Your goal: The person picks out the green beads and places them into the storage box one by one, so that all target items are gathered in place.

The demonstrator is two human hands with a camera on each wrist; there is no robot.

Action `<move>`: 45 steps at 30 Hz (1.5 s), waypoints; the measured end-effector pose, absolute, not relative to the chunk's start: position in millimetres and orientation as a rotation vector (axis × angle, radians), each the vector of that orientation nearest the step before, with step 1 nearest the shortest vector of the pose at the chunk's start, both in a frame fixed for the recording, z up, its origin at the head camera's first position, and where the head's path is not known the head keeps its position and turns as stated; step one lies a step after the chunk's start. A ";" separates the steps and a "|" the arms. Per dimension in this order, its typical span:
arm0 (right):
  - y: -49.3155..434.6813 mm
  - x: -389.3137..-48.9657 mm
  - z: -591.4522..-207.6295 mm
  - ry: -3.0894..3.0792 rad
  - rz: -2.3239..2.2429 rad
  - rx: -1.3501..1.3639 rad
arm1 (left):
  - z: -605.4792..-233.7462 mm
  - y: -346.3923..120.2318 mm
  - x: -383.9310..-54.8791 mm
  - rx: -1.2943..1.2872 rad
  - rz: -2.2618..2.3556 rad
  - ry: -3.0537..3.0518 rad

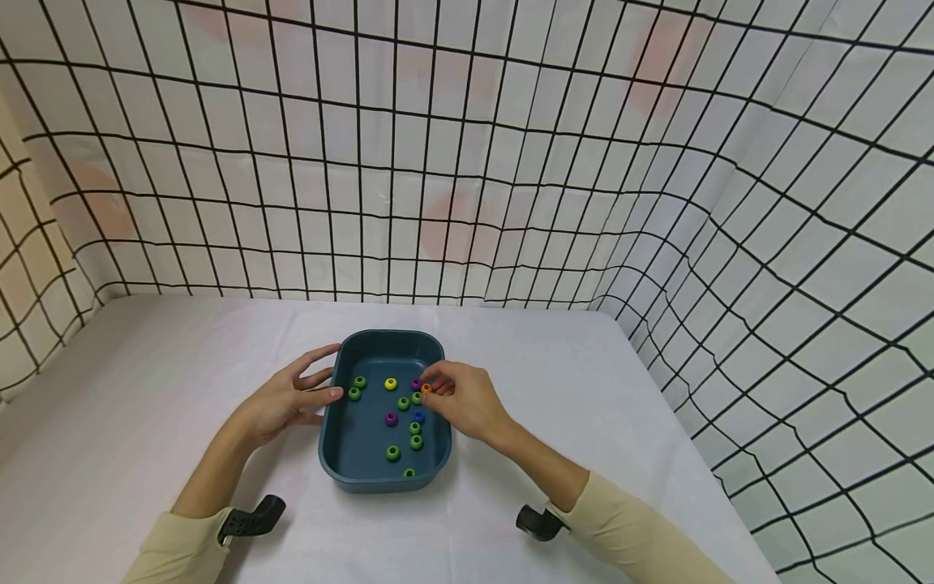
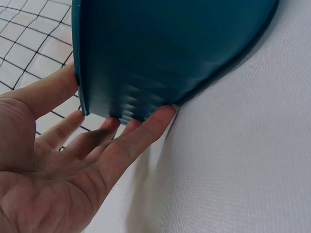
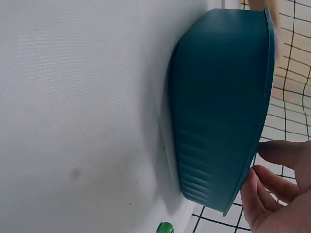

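Note:
A dark teal tray (image 1: 385,485) sits on the white cloth with several ring-shaped beads scattered inside. My left hand (image 1: 292,395) is at its left side; in the left wrist view the thumb touches the rim and fairly straight fingers lie against the outer wall. Across the right rim reaches my right hand (image 1: 467,401), its thumb and index finger pinching an orange bead (image 1: 426,388). Close by are a purple bead (image 1: 416,384), a green bead (image 1: 417,398) and a blue bead (image 1: 419,416). In the right wrist view the rim hides the right fingertips.
A yellow bead (image 1: 391,384) and another purple bead (image 1: 391,418) lie mid-tray. One green bead (image 3: 165,227) rests on the cloth outside the tray in the right wrist view. Black netting (image 1: 394,170) over white sheeting rises behind the table (image 1: 554,357) and along both sides.

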State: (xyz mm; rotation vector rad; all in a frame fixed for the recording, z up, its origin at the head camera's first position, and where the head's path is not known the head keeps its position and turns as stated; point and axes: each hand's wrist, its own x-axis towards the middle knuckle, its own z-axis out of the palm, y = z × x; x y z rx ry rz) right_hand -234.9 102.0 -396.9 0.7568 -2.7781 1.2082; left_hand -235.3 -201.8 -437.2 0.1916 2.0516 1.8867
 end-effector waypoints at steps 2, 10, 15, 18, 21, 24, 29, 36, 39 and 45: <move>102.3 -235.3 -396.2 -2.749 1.217 0.755 | -437.4 -202.0 -235.5 0.192 1.882 2.053; 104.2 -243.5 -395.0 -2.642 1.165 0.691 | -437.7 -202.9 -236.1 0.186 1.879 2.058; 111.2 -251.3 -400.6 -2.604 1.126 0.633 | -437.8 -202.1 -236.0 0.188 1.878 2.058; 118.0 -257.6 -406.4 -2.593 1.106 0.599 | -437.5 -201.6 -236.0 0.187 1.876 2.061; 124.6 -264.9 -413.5 -2.598 1.065 0.561 | -437.3 -201.2 -235.8 0.189 1.875 2.065; 130.4 -271.1 -419.0 -2.615 1.039 0.510 | -437.1 -201.1 -235.6 0.189 1.874 2.068; 138.9 -278.5 -428.0 -2.677 1.018 0.427 | -437.3 -201.1 -236.0 0.189 1.875 2.064; 141.9 -281.9 -438.9 -2.744 0.986 0.403 | -438.9 -201.6 -237.1 0.202 1.880 2.059; 141.1 -282.1 -442.2 -2.773 0.980 0.415 | -439.4 -201.7 -237.4 0.202 1.879 2.062; 139.3 -281.5 -445.8 -2.815 0.960 0.417 | -439.2 -201.4 -236.9 0.200 1.879 2.062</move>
